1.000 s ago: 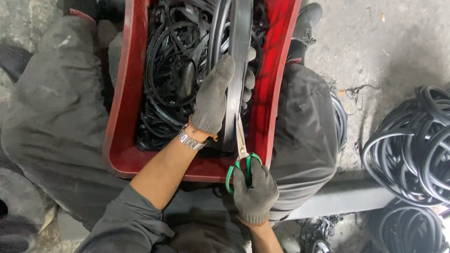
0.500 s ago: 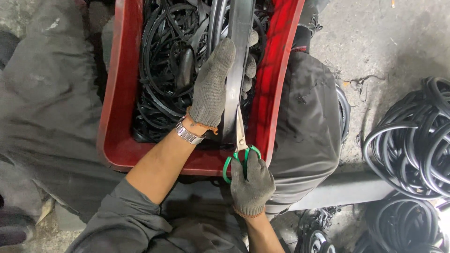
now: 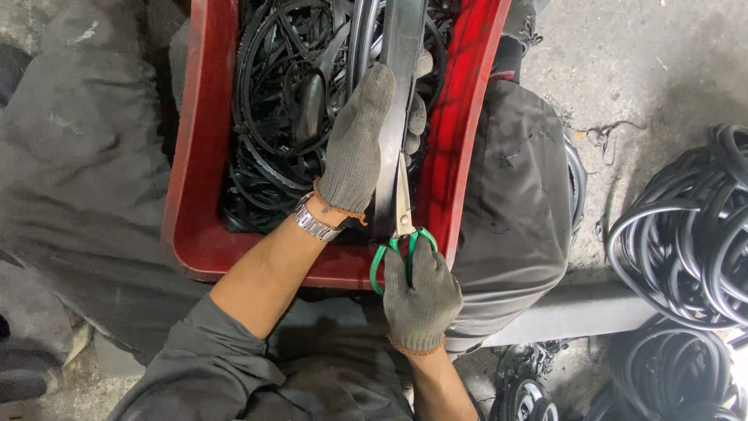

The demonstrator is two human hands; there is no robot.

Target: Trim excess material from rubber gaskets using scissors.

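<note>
Left hand [image 3: 360,140] grips the rubber strip [image 3: 400,70] over the red crate's [image 3: 199,195] near right corner; right hand [image 3: 419,300] clenches green-handled scissors [image 3: 403,226]. Blades close to gloved fingers: cut risk.

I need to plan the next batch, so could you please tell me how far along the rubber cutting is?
Done, it seems: the red crate holds a heap of black rubber pieces. In hand: the left hand holds a flat black strip while the right hand works green-handled scissors along it. Left: coils of black rubber rings lie on the floor.
</note>
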